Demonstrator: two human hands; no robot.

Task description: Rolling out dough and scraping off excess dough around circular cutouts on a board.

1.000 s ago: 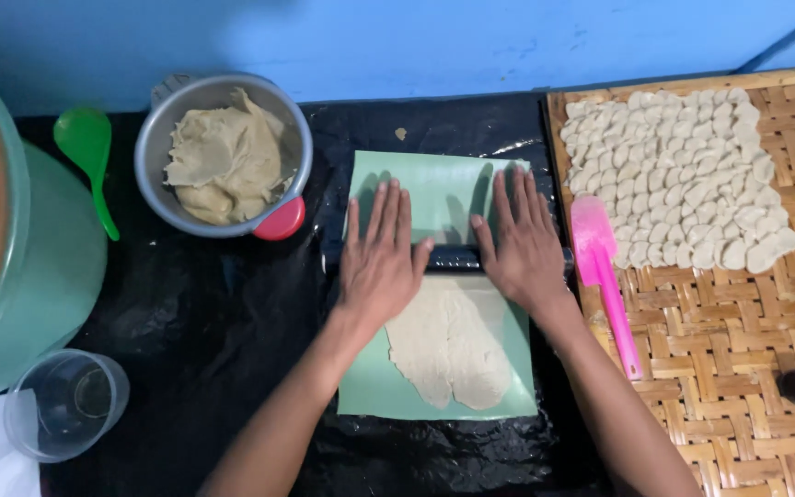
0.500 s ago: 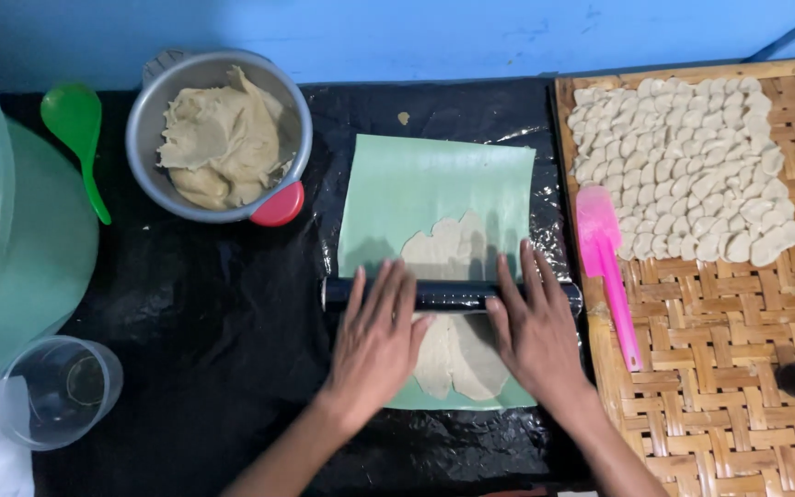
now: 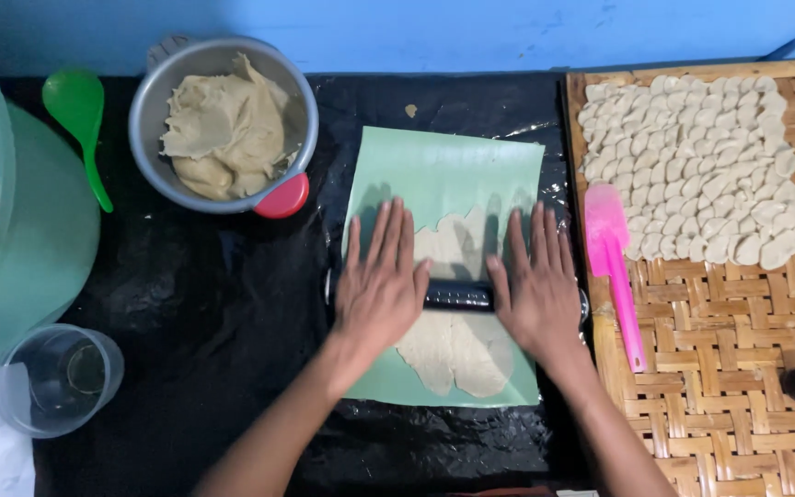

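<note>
Flat palms left hand [image 3: 381,293], right hand [image 3: 535,290] on black roller [image 3: 458,295], dough sheet [image 3: 457,345], green mat [image 3: 443,175]

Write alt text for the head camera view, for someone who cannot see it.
Two bare hands, left hand and right hand, press flat on a black rolling pin across a thin sheet of dough on a green mat. A metal bowl of dough sits at upper left; a pink spatula and small cut dough pieces lie on a woven tray at right.
</note>
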